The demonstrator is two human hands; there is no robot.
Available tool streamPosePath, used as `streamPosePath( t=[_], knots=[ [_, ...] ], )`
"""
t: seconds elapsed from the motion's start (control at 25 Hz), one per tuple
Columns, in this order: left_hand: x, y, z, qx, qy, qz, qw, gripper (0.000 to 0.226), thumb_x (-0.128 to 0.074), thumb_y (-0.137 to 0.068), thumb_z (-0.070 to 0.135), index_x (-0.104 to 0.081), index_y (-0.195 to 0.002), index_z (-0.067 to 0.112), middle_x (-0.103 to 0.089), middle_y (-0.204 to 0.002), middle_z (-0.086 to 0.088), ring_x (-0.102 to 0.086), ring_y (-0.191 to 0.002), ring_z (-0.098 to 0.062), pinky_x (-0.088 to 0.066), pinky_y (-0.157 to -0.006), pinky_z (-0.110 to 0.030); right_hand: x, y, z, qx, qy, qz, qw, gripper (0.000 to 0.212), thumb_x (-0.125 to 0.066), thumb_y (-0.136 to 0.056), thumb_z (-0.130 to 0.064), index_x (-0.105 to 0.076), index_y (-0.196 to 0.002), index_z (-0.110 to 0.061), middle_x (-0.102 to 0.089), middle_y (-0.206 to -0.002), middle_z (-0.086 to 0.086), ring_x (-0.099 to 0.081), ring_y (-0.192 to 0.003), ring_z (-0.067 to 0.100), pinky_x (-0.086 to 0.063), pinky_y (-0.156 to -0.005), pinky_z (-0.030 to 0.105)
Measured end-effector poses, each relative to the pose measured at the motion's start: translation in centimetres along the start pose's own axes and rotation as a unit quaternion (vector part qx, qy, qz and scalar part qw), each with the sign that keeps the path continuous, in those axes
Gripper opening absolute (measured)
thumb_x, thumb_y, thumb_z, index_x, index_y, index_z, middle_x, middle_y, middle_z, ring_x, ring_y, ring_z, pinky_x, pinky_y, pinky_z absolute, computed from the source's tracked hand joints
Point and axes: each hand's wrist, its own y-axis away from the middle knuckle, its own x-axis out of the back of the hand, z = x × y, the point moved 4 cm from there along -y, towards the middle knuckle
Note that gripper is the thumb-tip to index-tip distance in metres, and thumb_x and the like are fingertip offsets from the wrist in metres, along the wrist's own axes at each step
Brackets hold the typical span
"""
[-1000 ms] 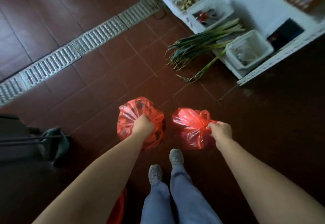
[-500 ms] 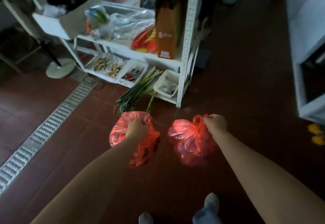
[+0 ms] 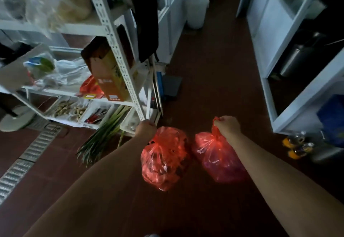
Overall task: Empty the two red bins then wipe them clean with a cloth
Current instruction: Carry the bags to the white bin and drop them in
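1. Nearest, at six o'clock, two bare forearms reach forward over the dark red tiled floor (image 3: 204,91). Neither red bin nor any cloth is in view.
2. Judging by the two full liners being carried, the emptying looks well under way: the rubbish seems to be out of the bins but not yet dumped, and the wiping is all left to do.
3. The left hand (image 3: 146,129), at about eleven o'clock, has its fingers clenched over the gathered top of the left red bag (image 3: 163,160), which hangs bulging below it. The neck itself is hidden under the fist.
4. The right hand (image 3: 228,127), at about one o'clock, has its fingers curled tight round the knotted top of the right red bag (image 3: 217,160); a red tip pokes out beside the knuckles. The two bags hang just beside each other.
5. Farther, at ten o'clock, spring onions (image 3: 100,136) lie at the foot of a white shelf rack (image 3: 111,31).
6. Farthest, at twelve o'clock, a white bucket (image 3: 196,11) stands down the aisle.
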Motion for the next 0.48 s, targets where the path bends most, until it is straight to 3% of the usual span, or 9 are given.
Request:
streamPosePath(
  t=[0.12,0.2,0.32,0.48],
  knots=[
    [-3.6,-4.3,6.8,-0.028,0.019,-0.030,0.999,0.010,-0.063,-0.083,0.006,-0.070,-0.088,0.011,-0.072,-0.091,-0.016,-0.068,-0.088,-0.032,-0.058,-0.082,-0.039,4.8,-6.5,1.5,-0.029,-0.026,0.029,0.999,0.028,-0.062,-0.094,-0.034,-0.075,-0.083,-0.012,-0.071,-0.078,0.007,-0.068,-0.078,0.027,-0.050,-0.070,0.034],
    [-6.4,-8.2,11.5,-0.051,0.033,-0.063,0.996,0.013,-0.071,-0.078,0.003,-0.067,-0.081,0.015,-0.069,-0.083,-0.011,-0.065,-0.077,-0.025,-0.055,-0.073,-0.032,7.7,-11.5,2.3,-0.048,-0.052,0.058,0.996,0.029,-0.063,-0.093,-0.035,-0.074,-0.079,-0.012,-0.070,-0.074,0.009,-0.069,-0.078,0.031,-0.050,-0.069,0.035],
    [-10.4,-14.5,17.5,-0.081,0.033,-0.137,0.987,0.015,-0.078,-0.077,0.005,-0.068,-0.087,0.012,-0.065,-0.076,-0.007,-0.059,-0.066,-0.016,-0.046,-0.056,-0.021,11.3,-18.7,2.6,-0.072,-0.094,0.096,0.988,0.027,-0.067,-0.088,-0.032,-0.075,-0.074,-0.010,-0.070,-0.071,0.013,-0.070,-0.077,0.035,-0.057,-0.076,0.045],
    [-14.7,-22.7,25.2,-0.125,-0.005,-0.198,0.972,0.018,-0.077,-0.080,0.005,-0.069,-0.096,0.004,-0.063,-0.082,-0.009,-0.058,-0.077,-0.021,-0.045,-0.068,-0.028,15.8,-27.5,1.8,-0.112,-0.117,0.126,0.979,0.024,-0.068,-0.082,-0.025,-0.072,-0.064,-0.010,-0.072,-0.079,0.021,-0.069,-0.082,0.036,-0.056,-0.085,0.054]
  ],
)
